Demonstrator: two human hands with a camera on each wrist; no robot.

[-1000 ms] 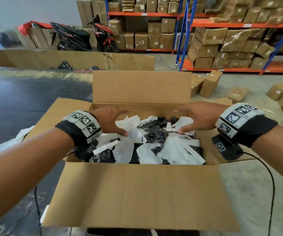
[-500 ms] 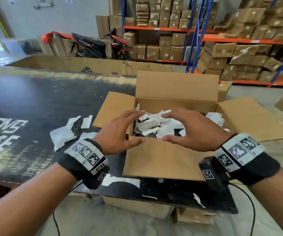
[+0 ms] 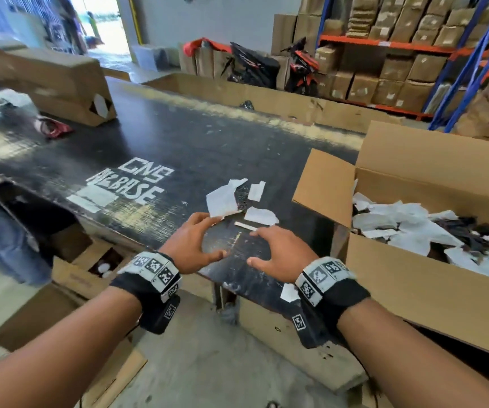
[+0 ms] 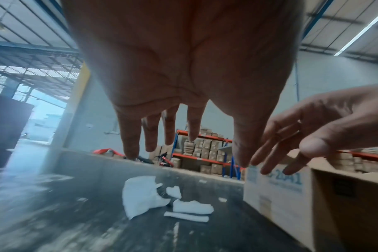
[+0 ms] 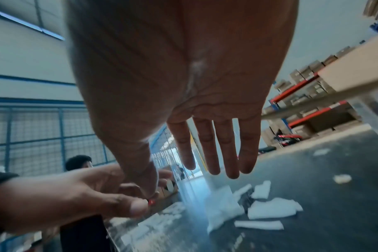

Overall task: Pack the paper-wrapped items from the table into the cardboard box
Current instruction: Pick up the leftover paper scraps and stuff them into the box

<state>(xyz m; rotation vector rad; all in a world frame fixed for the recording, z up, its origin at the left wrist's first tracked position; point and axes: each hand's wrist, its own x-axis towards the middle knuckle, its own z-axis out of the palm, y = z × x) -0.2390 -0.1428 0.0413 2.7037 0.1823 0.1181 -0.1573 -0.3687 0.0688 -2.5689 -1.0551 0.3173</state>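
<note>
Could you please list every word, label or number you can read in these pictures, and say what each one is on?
"CNS": white hand-painted letters on the black table.
"BASE": painted just below it; the strokes before the B are unclear.
"20A1", roughly: blue print on the side of the cardboard box, blurred, so uncertain.
Square black-and-white code markers on both wristbands: patterns, no words.
Labels on the shelf boxes: too small to read.

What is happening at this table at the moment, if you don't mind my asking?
A person is packing paper-wrapped items into the open cardboard box at the right end of the black table. The box already holds a heap of them. A small cluster lies on the table beside the box. Both the left hand and the right hand are empty, fingers spread, reaching toward that cluster; neither clearly touches it yet.
</note>
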